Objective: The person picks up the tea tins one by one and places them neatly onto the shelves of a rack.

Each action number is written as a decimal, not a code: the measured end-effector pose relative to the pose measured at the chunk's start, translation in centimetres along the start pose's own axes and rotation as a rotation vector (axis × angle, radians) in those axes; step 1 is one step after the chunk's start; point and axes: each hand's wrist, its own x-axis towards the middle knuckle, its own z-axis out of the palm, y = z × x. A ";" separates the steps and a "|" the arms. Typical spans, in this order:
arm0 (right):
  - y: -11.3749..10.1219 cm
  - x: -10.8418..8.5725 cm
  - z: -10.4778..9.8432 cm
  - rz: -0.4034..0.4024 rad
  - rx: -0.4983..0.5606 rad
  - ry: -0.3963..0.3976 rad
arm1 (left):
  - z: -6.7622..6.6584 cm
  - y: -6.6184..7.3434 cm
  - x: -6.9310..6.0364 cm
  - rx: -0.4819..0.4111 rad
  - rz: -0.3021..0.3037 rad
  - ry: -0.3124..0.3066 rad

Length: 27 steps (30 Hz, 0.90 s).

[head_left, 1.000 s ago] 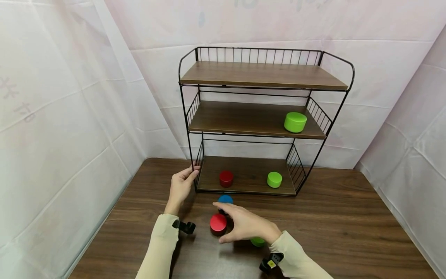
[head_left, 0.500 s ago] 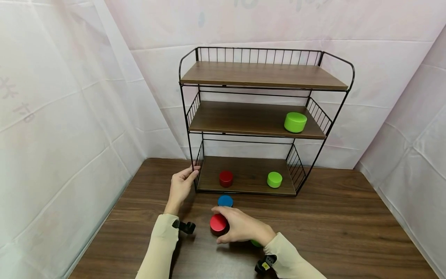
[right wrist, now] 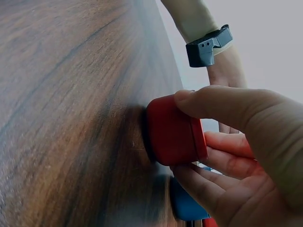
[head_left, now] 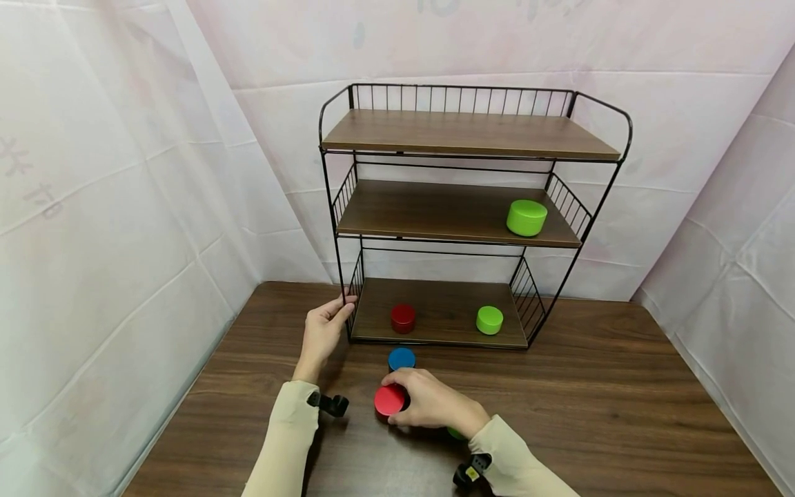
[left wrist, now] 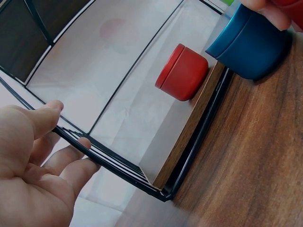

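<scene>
My right hand (head_left: 435,404) pinches a red round lidded tin (head_left: 388,402) that stands on the table; in the right wrist view thumb and fingers press on opposite sides of this red tin (right wrist: 173,135). Just behind it stands a blue tin (head_left: 401,358), close to the fingers. Under the right wrist a green tin (head_left: 455,433) shows only a sliver. At the left, my left hand (head_left: 323,331) holds the lower left side of a black wire rack (head_left: 459,131) with wooden shelves. The left wrist view shows the thumb and fingers on either side of the black wire (left wrist: 78,142).
On the bottom shelf stand a dark red tin (head_left: 403,318) and a small green tin (head_left: 489,320). A larger green tin (head_left: 526,218) sits at the right of the middle shelf. White cloth (head_left: 155,207) hangs around the wooden table (head_left: 621,400).
My right hand has moved slightly left, and its thumb and fingers have come together on the red tin. The left hand stays on the rack.
</scene>
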 end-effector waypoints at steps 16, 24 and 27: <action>-0.3 -0.1 0.0 -0.005 -0.007 -0.020 | 0.0 -0.5 0.2 0.013 -0.012 -0.002; -0.5 0.0 -0.2 -0.009 -0.008 -0.017 | 0.1 -3.5 1.1 0.000 -0.031 0.024; -0.5 -0.1 -0.4 -0.012 -0.013 -0.011 | 0.0 -3.8 1.1 -0.001 -0.027 0.029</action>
